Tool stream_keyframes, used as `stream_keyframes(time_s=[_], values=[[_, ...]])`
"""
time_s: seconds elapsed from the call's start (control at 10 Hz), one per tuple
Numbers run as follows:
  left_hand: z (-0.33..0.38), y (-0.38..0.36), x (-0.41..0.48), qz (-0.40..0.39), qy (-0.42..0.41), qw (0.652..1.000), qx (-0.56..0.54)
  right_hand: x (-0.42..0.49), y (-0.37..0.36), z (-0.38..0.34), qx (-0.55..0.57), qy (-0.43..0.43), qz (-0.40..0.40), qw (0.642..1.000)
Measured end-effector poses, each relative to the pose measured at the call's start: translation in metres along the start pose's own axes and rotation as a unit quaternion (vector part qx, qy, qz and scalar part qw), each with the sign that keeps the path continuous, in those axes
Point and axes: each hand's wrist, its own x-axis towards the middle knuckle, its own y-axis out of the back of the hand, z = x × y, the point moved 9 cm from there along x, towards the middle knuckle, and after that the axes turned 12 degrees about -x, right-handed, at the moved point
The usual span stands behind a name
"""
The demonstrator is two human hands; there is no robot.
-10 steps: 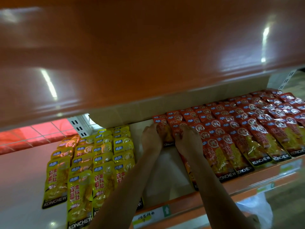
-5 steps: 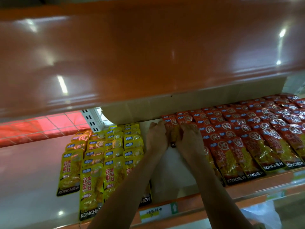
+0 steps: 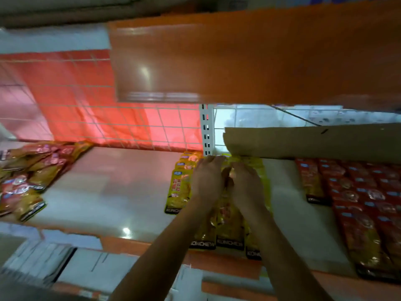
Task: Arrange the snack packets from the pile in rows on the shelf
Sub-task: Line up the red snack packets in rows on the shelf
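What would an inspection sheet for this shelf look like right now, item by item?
Surface: white shelf, orange front edge.
Job's things: yellow packets in rows mid-shelf; red packets in rows at right; loose pile at left.
Clutter: cardboard strip along the back at right.
Grippers: left hand and right hand over the yellow rows; grip too blurred to tell.
Cables: nothing seen.
Surroundings: wire mesh behind, orange upper shelf above.

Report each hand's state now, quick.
Left hand: over the yellow foil snack packets, fingers reaching their far ends; grip cannot be told, too blurred.
Right hand: beside it over the same packets; grip cannot be told.
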Motion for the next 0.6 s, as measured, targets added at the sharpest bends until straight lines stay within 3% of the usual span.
stream_keyframes(time_s=[0.6], values=[[-0.281,0.204,-0.057,0.069,0.204,0.969,0.122,-0.016,-0.151,-0.296,0.016,0.146,-0.093,0.985]])
